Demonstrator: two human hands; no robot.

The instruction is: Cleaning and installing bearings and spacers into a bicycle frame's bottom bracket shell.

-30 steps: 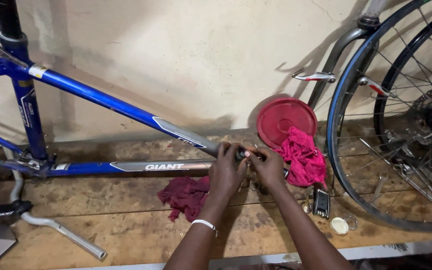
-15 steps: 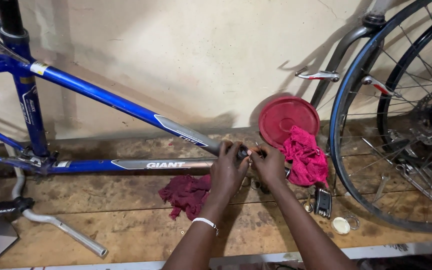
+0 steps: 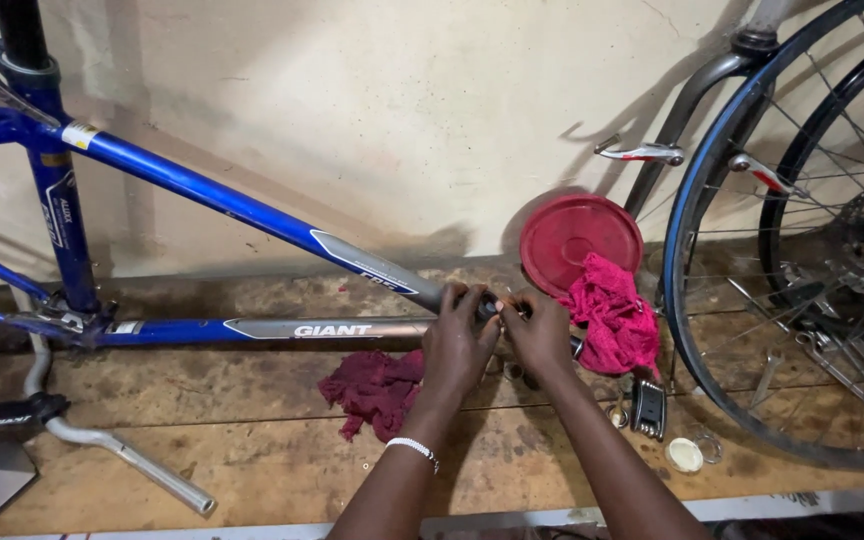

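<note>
We see both hands at head end of blue frame (image 3: 202,195), where two tubes meet, mid-bench. Left hand (image 3: 457,345) wraps fingers around tube end, clenched on it. Right hand (image 3: 540,335) pinches small part against same end; what part, we cannot tell. Dark red rag (image 3: 377,388) lies on bench (image 3: 252,460) just left of left wrist. Pink rag (image 3: 617,315) right of right hand, red lid (image 3: 580,240) behind it against wall. Multi-tool (image 3: 649,408) near right forearm. Wheel (image 3: 802,250) stands far right.

Even, fairly bright indoor light, sharp focus

Soft shadows of the wheel (image 3: 802,250) and blue frame (image 3: 202,190) fall on the pale wall (image 3: 402,100) beyond the hands; mild glare marks the tubes, and lines bow slightly toward the picture's edges.
</note>
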